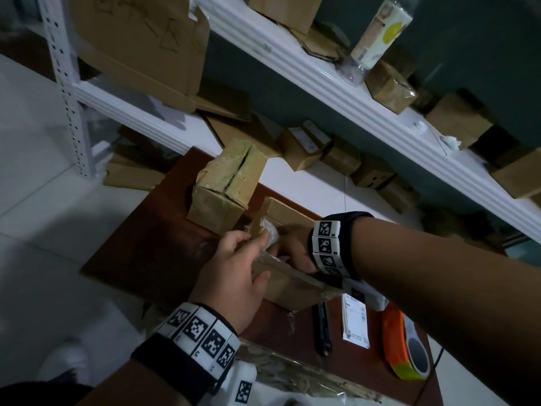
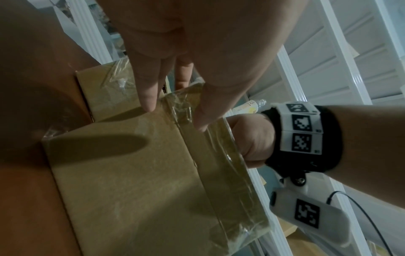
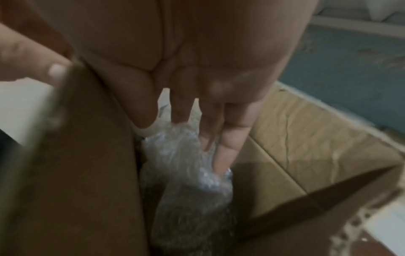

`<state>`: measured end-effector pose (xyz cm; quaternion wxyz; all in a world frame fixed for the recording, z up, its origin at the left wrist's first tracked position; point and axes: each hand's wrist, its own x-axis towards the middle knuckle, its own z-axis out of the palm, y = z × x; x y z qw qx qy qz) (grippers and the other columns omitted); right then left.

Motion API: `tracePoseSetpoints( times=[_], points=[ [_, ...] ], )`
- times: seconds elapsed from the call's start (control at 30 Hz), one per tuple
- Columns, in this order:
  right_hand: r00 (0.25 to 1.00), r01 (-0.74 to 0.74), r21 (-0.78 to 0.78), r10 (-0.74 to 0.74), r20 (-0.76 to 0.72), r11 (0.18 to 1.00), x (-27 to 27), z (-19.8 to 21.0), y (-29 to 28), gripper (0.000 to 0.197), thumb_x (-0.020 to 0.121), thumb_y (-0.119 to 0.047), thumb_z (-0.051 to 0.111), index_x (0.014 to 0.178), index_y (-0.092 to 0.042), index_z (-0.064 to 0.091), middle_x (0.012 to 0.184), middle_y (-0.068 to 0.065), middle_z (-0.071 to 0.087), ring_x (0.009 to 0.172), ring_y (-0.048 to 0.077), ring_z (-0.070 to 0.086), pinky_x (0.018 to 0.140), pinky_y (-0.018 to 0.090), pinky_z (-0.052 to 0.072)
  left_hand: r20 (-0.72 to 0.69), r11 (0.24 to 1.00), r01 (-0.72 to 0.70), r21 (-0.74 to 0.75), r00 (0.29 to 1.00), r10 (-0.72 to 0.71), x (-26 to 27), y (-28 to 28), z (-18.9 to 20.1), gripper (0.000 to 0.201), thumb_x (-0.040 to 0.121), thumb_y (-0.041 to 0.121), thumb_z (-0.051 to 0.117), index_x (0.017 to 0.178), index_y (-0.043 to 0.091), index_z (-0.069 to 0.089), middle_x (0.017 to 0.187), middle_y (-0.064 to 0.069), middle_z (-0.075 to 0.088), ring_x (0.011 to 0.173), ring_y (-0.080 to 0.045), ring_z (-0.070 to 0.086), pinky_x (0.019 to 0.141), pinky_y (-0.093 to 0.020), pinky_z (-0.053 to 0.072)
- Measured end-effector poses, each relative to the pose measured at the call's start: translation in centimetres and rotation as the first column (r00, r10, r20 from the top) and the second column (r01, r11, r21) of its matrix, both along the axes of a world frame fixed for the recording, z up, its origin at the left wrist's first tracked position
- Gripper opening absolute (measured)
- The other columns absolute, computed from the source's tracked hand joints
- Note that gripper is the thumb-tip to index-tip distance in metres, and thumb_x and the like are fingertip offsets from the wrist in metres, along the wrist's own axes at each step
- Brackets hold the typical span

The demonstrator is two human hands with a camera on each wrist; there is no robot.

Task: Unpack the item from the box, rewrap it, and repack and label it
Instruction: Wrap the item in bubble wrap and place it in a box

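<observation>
An open brown cardboard box (image 1: 292,285) lies on the dark red table (image 1: 140,259), with clear tape on its flaps (image 2: 210,155). My left hand (image 1: 254,253) holds the near flap upright, fingers over its edge and thumb on the box side; the left wrist view shows my thumb (image 2: 201,117) on the taped flap. My right hand (image 1: 292,247) reaches into the box. Its thumb and fingers (image 3: 221,152) grip the top of a bubble-wrapped item (image 3: 186,164), whose tip shows white between the hands (image 1: 270,231). The rest of the item is hidden in the box.
A second taped box (image 1: 228,183) stands at the table's back left. On the right lie a printed label sheet (image 1: 355,320), a black tool (image 1: 322,329) and an orange tape roll (image 1: 407,347). Crumpled wrap (image 1: 292,373) lies along the front edge. White shelves (image 1: 322,71) behind hold many boxes.
</observation>
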<state>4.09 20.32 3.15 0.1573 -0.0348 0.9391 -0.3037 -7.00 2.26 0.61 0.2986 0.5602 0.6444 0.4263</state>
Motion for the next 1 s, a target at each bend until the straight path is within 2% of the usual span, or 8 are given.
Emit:
tracePoseSetpoints(
  times=[0.07,0.2,0.27,0.37,0.43,0.63,0.87,1.0],
  points=[
    [0.942,0.121,-0.43,0.033,0.335,0.895,1.4,-0.7,0.0,0.054,0.057,0.021,0.067,0.109,0.005,0.069,0.141,-0.006,0.058,0.124,0.003,0.057,0.095,0.01,0.045,0.007,1.0,-0.005,-0.004,1.0,0.005,-0.1,0.1,-0.1,0.062,0.088,0.03,0.072,0.144,0.036,0.049,0.14,0.013,0.038,0.118,-0.007,0.054,0.1,-0.024,0.048],
    [0.579,0.414,0.416,-0.587,0.565,0.809,0.1,2.6,-2.4,0.049,0.087,0.005,0.066,0.129,-0.02,0.063,0.124,0.004,0.066,0.111,0.019,0.065,0.05,0.005,0.043,0.041,1.0,-0.017,-0.003,0.999,0.017,-0.1,0.3,-0.1,0.063,0.088,0.03,0.072,0.145,0.038,0.048,0.14,0.015,0.037,0.116,-0.006,0.054,0.1,-0.025,0.049],
    [0.559,0.486,0.351,-0.593,0.579,0.8,0.2,3.0,-1.9,0.047,0.086,0.005,0.068,0.094,-0.041,0.064,0.092,-0.015,0.064,0.078,-0.001,0.062,0.053,0.005,0.038,0.047,1.0,-0.015,-0.002,0.999,0.015,-0.1,0.3,-0.1,0.066,0.088,0.03,0.072,0.147,0.039,0.044,0.14,0.015,0.036,0.115,-0.004,0.053,0.099,-0.021,0.046],
    [0.354,0.736,0.184,-0.603,0.715,0.651,-0.4,5.4,-2.5,0.064,0.022,-0.009,0.1,0.078,0.0,0.07,0.064,-0.005,0.065,0.046,-0.007,0.057,0.045,0.008,0.042,0.049,1.0,-0.015,0.004,0.999,0.014,-0.1,0.3,-0.1,0.069,0.087,0.031,0.072,0.148,0.038,0.041,0.141,0.016,0.035,0.115,-0.005,0.055,0.099,-0.025,0.049],
    [0.392,0.638,0.353,-0.684,0.616,0.684,-0.4,7.2,-2.3,0.099,0.023,-0.017,0.097,0.113,0.011,0.066,0.091,0.012,0.071,0.063,-0.001,0.068,0.059,0.015,0.053,0.055,1.0,-0.014,-0.004,0.998,0.014,-0.1,0.3,-0.1,0.07,0.087,0.032,0.073,0.148,0.038,0.041,0.141,0.016,0.035,0.115,-0.007,0.057,0.099,-0.03,0.052],
    [0.622,0.566,0.635,-0.778,0.09,0.526,-0.1,10.3,-4.5,0.023,0.081,-0.045,0.076,0.099,-0.032,0.072,0.082,-0.018,0.066,0.081,0.006,0.063,0.079,0.024,0.051,0.06,1.0,-0.012,0.003,0.998,0.012,-0.1,0.2,-0.3,0.07,0.085,0.032,0.075,0.147,0.037,0.044,0.138,0.014,0.037,0.113,-0.01,0.058,0.097,-0.036,0.053],
    [0.537,0.483,0.579,-0.744,0.397,0.657,-0.7,4.9,-4.1,0.032,0.098,-0.008,0.055,0.129,-0.008,0.062,0.129,0.006,0.064,0.118,0.024,0.061,0.091,0.025,0.045,0.078,0.999,-0.027,0.023,0.997,0.025,-0.1,0.0,-0.2,0.069,0.084,0.029,0.076,0.145,0.038,0.047,0.138,0.015,0.039,0.115,-0.009,0.056,0.099,-0.033,0.052],
    [0.568,0.511,0.317,-0.591,0.572,0.799,-1.4,3.8,-3.1,0.034,0.089,-0.025,0.072,0.114,-0.001,0.071,0.098,-0.012,0.07,0.09,0.005,0.067,0.066,0.014,0.045,0.056,0.999,-0.041,0.029,0.998,0.04,0.0,0.3,-0.4,0.068,0.082,0.028,0.077,0.143,0.039,0.05,0.135,0.015,0.042,0.115,-0.008,0.056,0.097,-0.033,0.052]
  ],
)
